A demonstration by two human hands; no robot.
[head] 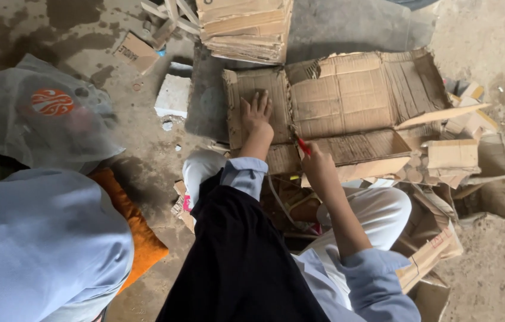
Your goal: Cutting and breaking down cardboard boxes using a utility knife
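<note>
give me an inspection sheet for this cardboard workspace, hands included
surface: bare concrete floor, damp patches, dusty
job's things: flattened cardboard box spread open; red-handled tool, blade not visible
clutter: stacked cardboard, loose cardboard scraps, white block
hands: left hand pressed flat on the box; right hand closed on the tool
cables: nothing seen
surroundings: another person's blue sleeve, orange cloth, translucent plastic bag
</note>
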